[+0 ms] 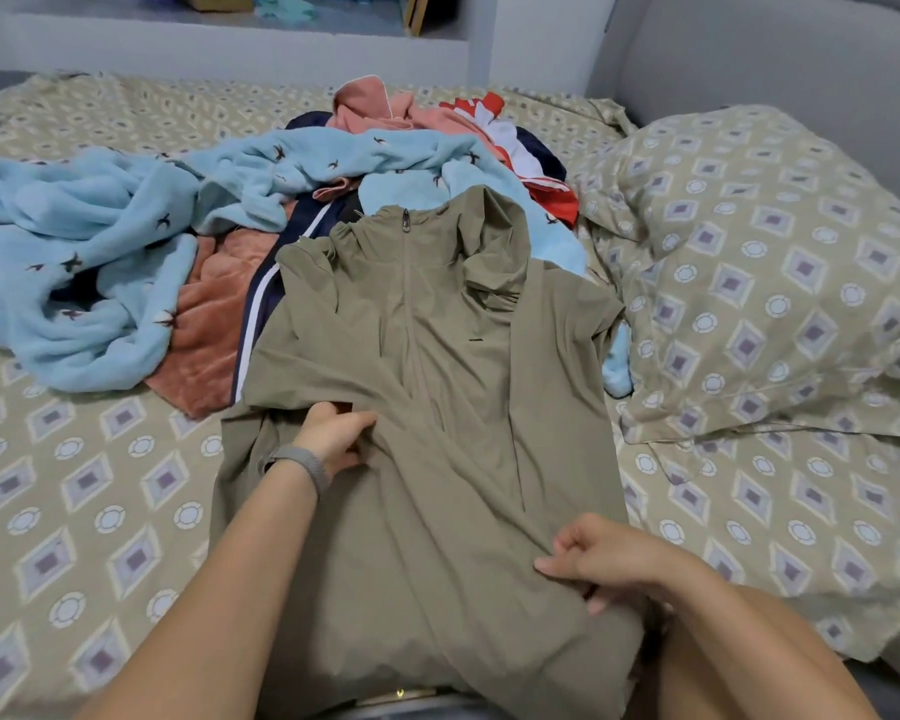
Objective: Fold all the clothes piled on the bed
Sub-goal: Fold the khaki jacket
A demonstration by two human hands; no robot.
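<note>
Both my hands, left hand (333,439) and right hand (601,558), pinch the olive jacket (437,356) with curled fingers; it looks thin, limp, probably slippery, so I'd grip at seams.

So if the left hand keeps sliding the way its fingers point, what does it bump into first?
Probably just more of the olive jacket: the left hand grips a fold and points right, across the front toward the zipper.

A home bedroom — patterned bed sheet (100,491), matching pillow (780,283), clothes heap (126,241).
</note>
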